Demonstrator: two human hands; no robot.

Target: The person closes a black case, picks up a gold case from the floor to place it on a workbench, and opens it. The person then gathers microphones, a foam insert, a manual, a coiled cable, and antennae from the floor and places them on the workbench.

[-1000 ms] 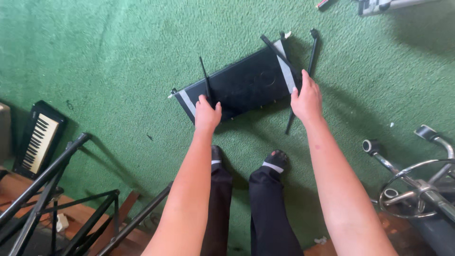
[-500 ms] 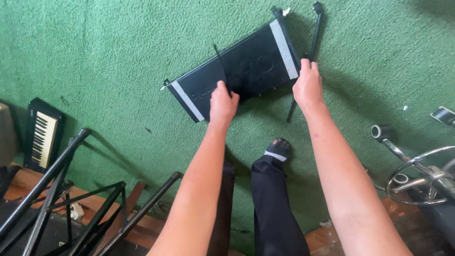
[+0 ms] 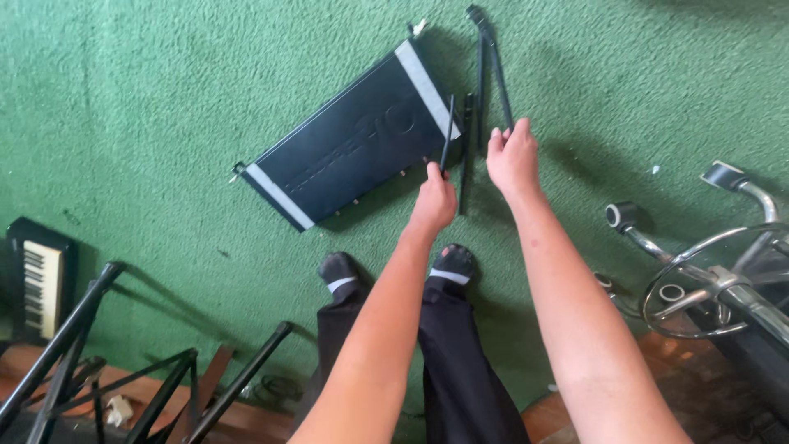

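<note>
Head view: one flat black rectangular panel (image 3: 353, 152) with two pale end strips is seen lying tilted on the green carpet (image 3: 148, 90), and several thin black rods (image 3: 485, 74) lie just beside its right end. Two hands are counted: the left hand (image 3: 434, 200) has its grip closed on one slim black rod (image 3: 447, 136) at the panel's lower right edge, while the right hand (image 3: 513, 156) is laid on the rods, fingers curled, and whether anything is clamped cannot be told. Compared with half a second ago, the panel appears further left and both hands are gathered at its right end. One small keyboard (image 3: 34, 279), black stand legs (image 3: 90, 362) and one chrome chair base (image 3: 707, 271) are seen around.
</note>
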